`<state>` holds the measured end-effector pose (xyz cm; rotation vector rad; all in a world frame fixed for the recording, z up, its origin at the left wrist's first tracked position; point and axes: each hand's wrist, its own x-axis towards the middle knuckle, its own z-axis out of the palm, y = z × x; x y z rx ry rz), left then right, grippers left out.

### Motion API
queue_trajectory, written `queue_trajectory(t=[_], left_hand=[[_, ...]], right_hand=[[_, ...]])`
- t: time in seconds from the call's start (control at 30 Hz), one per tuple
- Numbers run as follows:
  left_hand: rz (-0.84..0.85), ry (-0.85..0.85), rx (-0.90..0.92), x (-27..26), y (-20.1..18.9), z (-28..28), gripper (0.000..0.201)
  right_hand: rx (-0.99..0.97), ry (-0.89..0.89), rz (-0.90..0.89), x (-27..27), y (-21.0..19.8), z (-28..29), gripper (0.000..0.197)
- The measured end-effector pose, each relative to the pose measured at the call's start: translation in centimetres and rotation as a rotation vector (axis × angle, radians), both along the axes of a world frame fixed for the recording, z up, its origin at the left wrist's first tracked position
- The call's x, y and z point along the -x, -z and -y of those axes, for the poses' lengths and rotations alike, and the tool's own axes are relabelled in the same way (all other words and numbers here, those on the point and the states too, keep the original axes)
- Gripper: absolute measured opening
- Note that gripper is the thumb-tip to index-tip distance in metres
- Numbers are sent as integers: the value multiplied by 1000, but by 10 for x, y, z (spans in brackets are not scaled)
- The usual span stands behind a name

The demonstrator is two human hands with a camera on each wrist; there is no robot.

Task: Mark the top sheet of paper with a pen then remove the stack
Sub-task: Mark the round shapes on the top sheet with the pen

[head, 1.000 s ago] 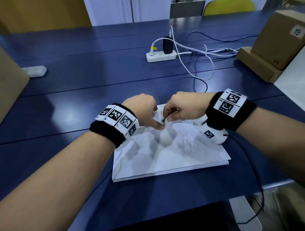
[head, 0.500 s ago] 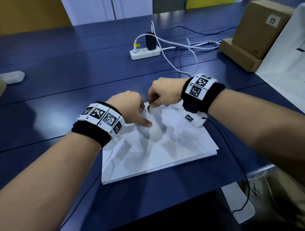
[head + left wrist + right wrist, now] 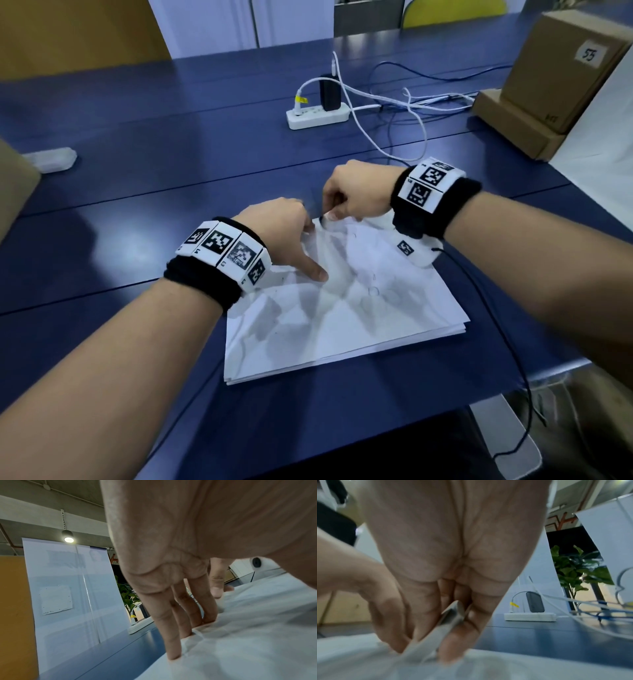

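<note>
A stack of white paper (image 3: 342,325) lies on the blue table (image 3: 171,154) in front of me, its top sheet creased and bearing faint pen marks. My left hand (image 3: 301,246) rests on the far left part of the sheet. Its straight fingertips (image 3: 173,654) press the paper (image 3: 240,642) down and the thumb points toward the middle. My right hand (image 3: 330,214) is at the stack's far edge and pinches a pen (image 3: 448,618). The pen's dark tip (image 3: 321,219) is at the sheet. The fist hides the rest of the pen in the head view.
A white power strip (image 3: 318,116) with a black charger and loose white cables (image 3: 411,113) lies beyond the stack. Cardboard boxes (image 3: 555,68) stand at the far right. A clear plastic piece (image 3: 51,159) lies far left. A black wrist cable (image 3: 496,325) trails over the table's front edge.
My right hand with the pen has shifted slightly toward the far edge of the sheet. My left hand stays pressed on the paper. The head view has swung a little.
</note>
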<state>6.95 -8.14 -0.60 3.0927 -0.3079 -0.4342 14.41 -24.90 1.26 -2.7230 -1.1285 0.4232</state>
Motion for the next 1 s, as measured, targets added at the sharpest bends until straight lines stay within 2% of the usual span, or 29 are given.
queue_trajectory(t=[0.13, 0.2, 0.33, 0.57, 0.77, 0.93, 1.0], left_hand=[[-8, -6, -13, 2, -1, 2, 86], [-9, -8, -7, 2, -3, 4, 88], [-16, -23, 13, 2, -3, 3, 94], [-13, -8, 5, 3, -4, 4, 87], [-18, -10, -7, 5, -6, 4, 88], [-13, -1, -22, 6, -6, 5, 85], [-18, 6, -24, 7, -6, 6, 86]], right_hand=[[83, -109, -228, 18, 1, 9, 10], [82, -98, -191, 14, 1, 7, 9], [19, 40, -32, -7, 1, 5, 9], [97, -96, -195, 22, -2, 15, 8], [20, 54, -54, -4, -2, 8, 12], [63, -45, -233, 14, -2, 17, 9], [68, -54, -233, 15, 0, 16, 9]])
